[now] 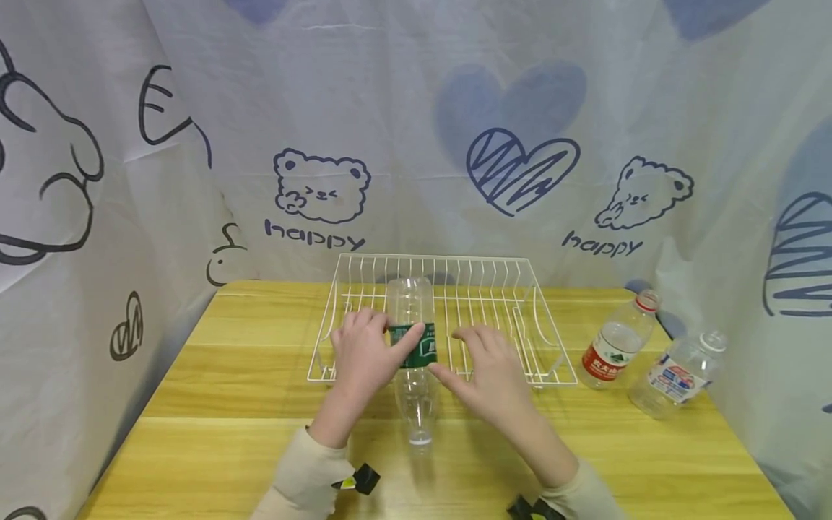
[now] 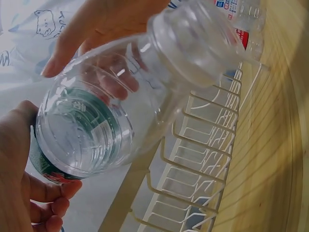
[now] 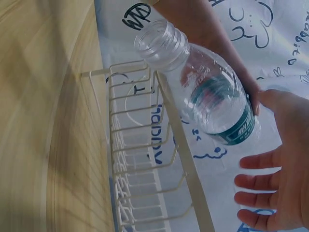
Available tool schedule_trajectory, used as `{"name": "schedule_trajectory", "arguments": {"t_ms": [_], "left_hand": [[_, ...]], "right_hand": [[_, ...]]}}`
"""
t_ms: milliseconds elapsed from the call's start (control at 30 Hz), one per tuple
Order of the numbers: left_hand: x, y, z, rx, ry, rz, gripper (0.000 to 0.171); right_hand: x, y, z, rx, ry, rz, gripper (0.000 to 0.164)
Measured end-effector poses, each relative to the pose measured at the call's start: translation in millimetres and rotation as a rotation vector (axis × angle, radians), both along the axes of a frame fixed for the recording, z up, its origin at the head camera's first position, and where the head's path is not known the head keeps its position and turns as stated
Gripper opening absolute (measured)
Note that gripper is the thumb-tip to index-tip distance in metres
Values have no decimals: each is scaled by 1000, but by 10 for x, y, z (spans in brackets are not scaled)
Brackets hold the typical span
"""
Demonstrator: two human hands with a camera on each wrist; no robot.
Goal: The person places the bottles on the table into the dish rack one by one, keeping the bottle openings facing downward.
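Note:
A clear plastic bottle [image 1: 416,393] with a green label [image 1: 424,351] is held over the front of a white wire rack [image 1: 455,257]. Its bare threaded neck points toward me and its base points away. My left hand [image 1: 365,352] grips it at the label, thumb on top and fingers round the left side. On the other side is my right hand [image 1: 495,377], its thumb close to the label's right edge; I cannot tell whether it touches. In the right wrist view the right hand's fingers [image 3: 258,181] are extended and apart from the bottle.
Two more clear bottles stand on the right of the wooden table [image 1: 214,426]: one with a red-and-white label [image 1: 607,354], another with a blue-and-white label [image 1: 676,379]. Behind the table hangs a printed curtain [image 1: 416,144].

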State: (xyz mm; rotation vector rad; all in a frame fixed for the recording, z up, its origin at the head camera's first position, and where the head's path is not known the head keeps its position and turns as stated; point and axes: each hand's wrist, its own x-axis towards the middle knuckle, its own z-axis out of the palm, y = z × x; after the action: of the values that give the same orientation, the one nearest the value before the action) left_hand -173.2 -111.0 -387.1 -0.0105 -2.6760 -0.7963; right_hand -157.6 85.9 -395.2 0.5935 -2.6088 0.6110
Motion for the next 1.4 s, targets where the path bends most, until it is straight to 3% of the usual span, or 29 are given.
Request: {"name": "schedule_trajectory", "arguments": {"t_ms": [200,400,667,933,1400], "left_hand": [[-6,21,-19,12,-6,15,70],[0,40,-16,33,-23,28,71],[0,52,-33,79,-66,24,73],[-5,15,-30,86,-109,-7,69],[39,-11,2,85,-160,-49,70]], "right_hand": [[-5,-118,28,104,-96,-60,67],[24,-223,60,130,-163,-78,75],[54,-323,65,206,-203,-107,90],[65,-349,78,152,-246,-105,83],[80,-355,52,73,-246,-109,66]]}}
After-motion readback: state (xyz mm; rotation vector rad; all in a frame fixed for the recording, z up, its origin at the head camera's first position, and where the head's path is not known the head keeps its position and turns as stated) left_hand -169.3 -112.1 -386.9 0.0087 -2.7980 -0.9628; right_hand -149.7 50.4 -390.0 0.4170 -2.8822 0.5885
